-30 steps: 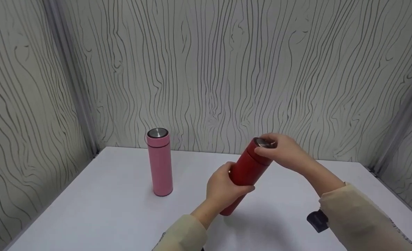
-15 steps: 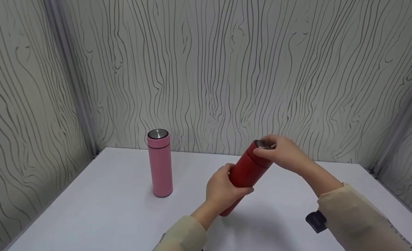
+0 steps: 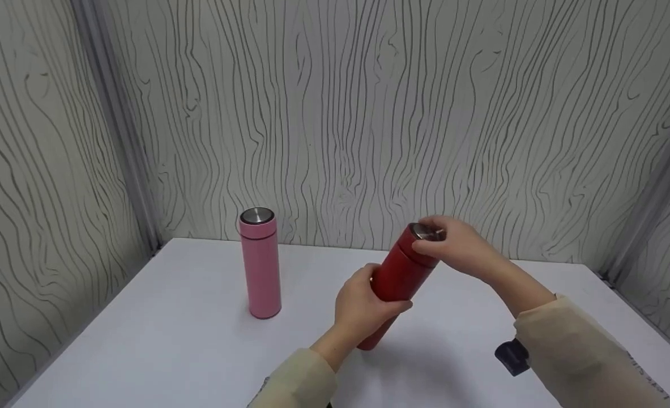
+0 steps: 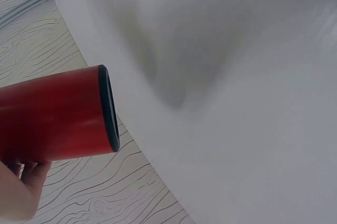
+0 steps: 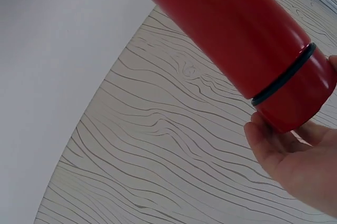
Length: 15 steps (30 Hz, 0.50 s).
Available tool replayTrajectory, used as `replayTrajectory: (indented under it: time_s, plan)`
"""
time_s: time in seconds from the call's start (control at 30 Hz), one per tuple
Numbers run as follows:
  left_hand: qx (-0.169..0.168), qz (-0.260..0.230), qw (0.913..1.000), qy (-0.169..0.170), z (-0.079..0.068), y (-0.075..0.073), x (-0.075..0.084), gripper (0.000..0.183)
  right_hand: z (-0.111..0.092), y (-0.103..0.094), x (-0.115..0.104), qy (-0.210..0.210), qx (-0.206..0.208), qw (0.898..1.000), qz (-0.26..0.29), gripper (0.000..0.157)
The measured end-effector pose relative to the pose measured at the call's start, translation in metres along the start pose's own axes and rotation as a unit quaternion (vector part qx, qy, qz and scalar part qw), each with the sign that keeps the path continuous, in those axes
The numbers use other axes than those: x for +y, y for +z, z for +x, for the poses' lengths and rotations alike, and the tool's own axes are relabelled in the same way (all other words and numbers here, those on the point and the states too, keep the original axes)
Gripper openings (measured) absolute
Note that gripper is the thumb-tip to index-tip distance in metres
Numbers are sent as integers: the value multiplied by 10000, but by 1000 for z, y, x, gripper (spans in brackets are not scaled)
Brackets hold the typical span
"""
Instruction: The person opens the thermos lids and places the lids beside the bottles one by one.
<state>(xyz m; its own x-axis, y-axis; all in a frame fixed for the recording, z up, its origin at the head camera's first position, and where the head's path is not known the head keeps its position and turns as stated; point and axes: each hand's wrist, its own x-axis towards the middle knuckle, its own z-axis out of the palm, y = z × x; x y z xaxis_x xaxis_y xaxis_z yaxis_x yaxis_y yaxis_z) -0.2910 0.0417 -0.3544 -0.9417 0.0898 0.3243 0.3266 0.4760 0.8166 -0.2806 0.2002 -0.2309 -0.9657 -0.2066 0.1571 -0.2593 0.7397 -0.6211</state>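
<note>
A red thermos (image 3: 401,275) leans with its top to the right, held over the table. My left hand (image 3: 363,300) grips it round the middle of its body. At the upper end, my right hand (image 3: 456,243) holds the red lid (image 5: 298,97), fingers and thumb round its edge. The lid's silver top shows between the fingers in the head view. A dark ring runs between lid and body in the right wrist view. The thermos's dark-rimmed base (image 4: 108,109) hangs free in the left wrist view.
A pink thermos (image 3: 262,272) with a silver-topped lid stands upright on the white table (image 3: 170,328), left of the hands. Wall panels (image 3: 335,124) with a wood-grain pattern enclose the table at the back and sides. A dark tab (image 3: 512,357) sticks out by the right sleeve.
Both hands keep their grip on the red thermos and its lid. The thermos top and right hand have shifted very slightly left; the pink thermos stays in place.
</note>
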Motion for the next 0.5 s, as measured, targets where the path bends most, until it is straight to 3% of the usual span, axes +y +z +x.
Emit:
replayTrajectory:
  time_s: [0.17,0.27,0.4,0.5]
  plan:
    - [16,-97,9999,-19,0,1,1,58,0,2,-2,267,65,9994,-218,73]
    - [1,-137,9999,-35,-2,1,1,59,0,3,-1,411,187,9987,-254,68]
    - [9,-177,9998,-40,-3,1,2,59,-1,3,-1,169,139,9998,12,55]
    - [38,-166,9998,-40,-3,0,3,58,-2,1,-2,24,22,9999,150,61]
